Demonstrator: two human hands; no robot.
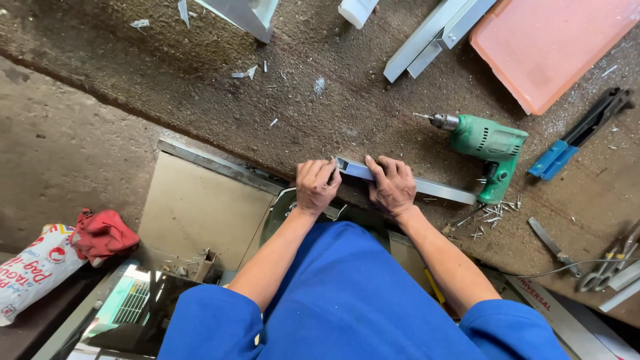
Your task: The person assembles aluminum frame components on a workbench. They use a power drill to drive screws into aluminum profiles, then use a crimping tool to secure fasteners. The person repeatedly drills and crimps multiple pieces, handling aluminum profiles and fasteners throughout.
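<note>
A short aluminium rectangular tube (440,191) lies along the near edge of the brown carpeted workbench (200,87). My left hand (316,185) is curled over its left end. My right hand (393,185) presses down on the tube just to the right of that. Both hands sit close together, fingers wrapped on the metal. My blue sleeves fill the bottom of the view.
A green electric drill (485,143) lies right of the tube, with loose screws (490,217) beside it. Farther right are a blue-handled tool (579,135), pliers (610,265) and an orange plastic lid (553,43). Aluminium profiles (437,33) lie at the back. A red cloth (101,235) rests lower left.
</note>
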